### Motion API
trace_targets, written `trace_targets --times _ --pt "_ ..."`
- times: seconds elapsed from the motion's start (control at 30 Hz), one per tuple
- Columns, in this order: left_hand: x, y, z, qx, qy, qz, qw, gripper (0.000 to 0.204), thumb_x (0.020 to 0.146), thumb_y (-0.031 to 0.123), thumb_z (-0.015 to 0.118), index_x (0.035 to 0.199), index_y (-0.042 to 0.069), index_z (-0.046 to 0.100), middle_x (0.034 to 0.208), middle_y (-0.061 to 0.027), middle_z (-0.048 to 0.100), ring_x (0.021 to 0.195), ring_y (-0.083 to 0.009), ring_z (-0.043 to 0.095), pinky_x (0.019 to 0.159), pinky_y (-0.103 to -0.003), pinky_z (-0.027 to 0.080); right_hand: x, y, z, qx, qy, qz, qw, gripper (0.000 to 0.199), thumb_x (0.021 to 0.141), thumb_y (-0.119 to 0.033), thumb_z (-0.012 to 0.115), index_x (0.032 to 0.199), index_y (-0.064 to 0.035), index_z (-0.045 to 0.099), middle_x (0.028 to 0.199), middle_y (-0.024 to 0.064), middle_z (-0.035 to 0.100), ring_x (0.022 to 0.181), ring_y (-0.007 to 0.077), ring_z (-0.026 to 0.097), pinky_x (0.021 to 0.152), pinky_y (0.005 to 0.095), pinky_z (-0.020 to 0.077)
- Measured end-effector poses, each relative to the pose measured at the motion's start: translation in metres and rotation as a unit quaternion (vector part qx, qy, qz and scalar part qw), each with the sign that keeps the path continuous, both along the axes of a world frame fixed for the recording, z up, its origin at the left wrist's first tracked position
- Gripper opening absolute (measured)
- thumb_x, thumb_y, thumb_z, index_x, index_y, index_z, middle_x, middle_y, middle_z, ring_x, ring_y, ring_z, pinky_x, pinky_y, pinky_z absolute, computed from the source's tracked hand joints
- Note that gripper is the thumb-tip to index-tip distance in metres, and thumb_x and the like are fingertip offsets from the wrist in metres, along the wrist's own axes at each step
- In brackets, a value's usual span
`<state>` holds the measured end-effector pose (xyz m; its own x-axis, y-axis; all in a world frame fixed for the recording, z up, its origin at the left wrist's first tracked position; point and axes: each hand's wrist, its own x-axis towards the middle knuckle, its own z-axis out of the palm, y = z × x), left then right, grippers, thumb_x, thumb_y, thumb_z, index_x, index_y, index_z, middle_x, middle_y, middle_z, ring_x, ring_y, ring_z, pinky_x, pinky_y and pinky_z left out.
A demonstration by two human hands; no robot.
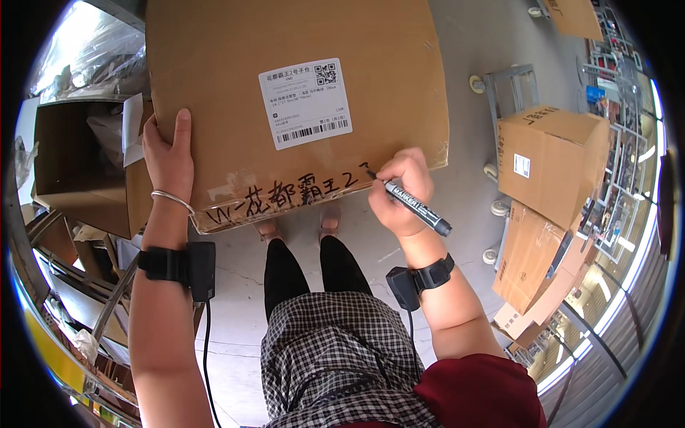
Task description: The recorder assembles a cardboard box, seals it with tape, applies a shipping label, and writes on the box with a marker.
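We are mid-way through lettering the top of the sealed cardboard box (235,78) in front of us, left hand (168,158) flat and unclenched steadying its edge, right hand (401,194) gripping the black marker (412,205), which next needs room rightward.

Grey concrete floor (467,43), stacked cardboard boxes (546,164) right, open carton (78,171) left.
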<state>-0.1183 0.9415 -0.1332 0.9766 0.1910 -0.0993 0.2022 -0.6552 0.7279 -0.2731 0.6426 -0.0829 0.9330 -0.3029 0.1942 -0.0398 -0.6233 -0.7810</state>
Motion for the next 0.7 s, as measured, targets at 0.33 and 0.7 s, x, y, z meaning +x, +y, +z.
trace_targets --times 0.33,0.7 --pt "0.001 -0.002 0.004 -0.006 -0.004 0.003 1.0 0.065 0.087 0.049 0.065 0.12 -0.006 0.055 0.114 -0.0231 0.057 0.109 -0.0347 0.055 0.096 -0.04 0.042 0.002 -0.006 0.0 -0.042 -0.017 0.06 0.997 0.02 0.054 0.002 0.061 0.068 -0.0071 0.05 0.063 0.0065 0.052 0.071 0.0271 0.052 0.063 0.0357 0.0445" --pt "-0.001 -0.002 -0.001 0.008 -0.008 -0.003 1.0 0.066 0.087 0.049 0.065 0.123 -0.006 0.053 0.118 -0.0251 0.056 0.113 -0.0371 0.052 0.098 -0.042 0.04 -0.003 -0.027 0.003 -0.06 -0.044 0.017 0.997 0.018 0.063 -0.001 0.066 0.075 -0.006 0.054 0.068 0.0065 0.055 0.072 0.0253 0.053 0.062 0.0343 0.047"
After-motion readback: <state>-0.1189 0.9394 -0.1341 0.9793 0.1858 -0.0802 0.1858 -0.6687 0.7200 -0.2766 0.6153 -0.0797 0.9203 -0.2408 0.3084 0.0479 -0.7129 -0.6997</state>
